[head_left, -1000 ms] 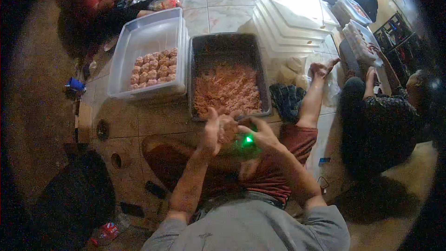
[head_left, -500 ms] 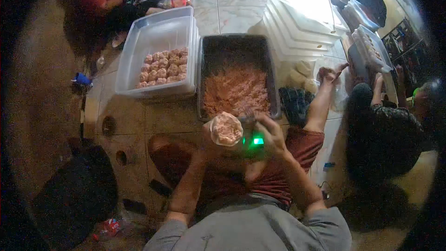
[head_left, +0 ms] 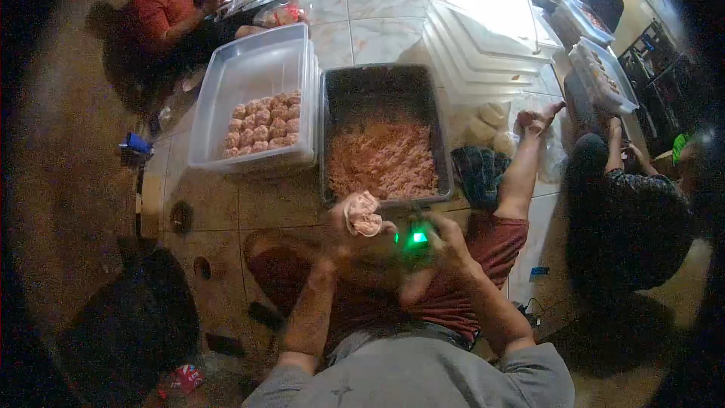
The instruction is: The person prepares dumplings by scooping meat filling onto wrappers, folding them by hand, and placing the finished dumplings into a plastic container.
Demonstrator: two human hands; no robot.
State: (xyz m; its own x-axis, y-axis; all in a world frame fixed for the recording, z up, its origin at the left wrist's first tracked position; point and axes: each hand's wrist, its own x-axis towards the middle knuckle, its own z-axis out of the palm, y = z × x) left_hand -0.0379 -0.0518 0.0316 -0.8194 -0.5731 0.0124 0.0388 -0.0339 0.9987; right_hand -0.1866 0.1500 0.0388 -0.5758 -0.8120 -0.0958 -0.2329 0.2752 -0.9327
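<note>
My left hand [head_left: 337, 228] is closed around a dumpling [head_left: 364, 219], a pale round wrapper with pink minced filling, now folded in part. My right hand [head_left: 447, 240] is beside it, fingers curled around something dark and thin that blur keeps me from making out. Just left of those fingers glows a small green display [head_left: 419, 237]. In front of both hands stands a dark tub [head_left: 377, 79] with a mass of pink minced filling [head_left: 385, 155]. To its left, a clear plastic tray [head_left: 253, 53] holds rows of finished dumplings [head_left: 262, 122].
Stacked white trays [head_left: 483, 38] rise at the back right. Dark plastic [head_left: 481, 170] and pale wrapper stacks [head_left: 491, 125] lie beside my outstretched leg [head_left: 521, 174]. A person in red [head_left: 162, 15] sits back left; another [head_left: 627, 204] sits at right. A blue object [head_left: 137, 143] lies left.
The wrapper in my left hand has gone from round and open-faced to partly folded. My right hand has come slightly lower. The camera view has shifted a little.
</note>
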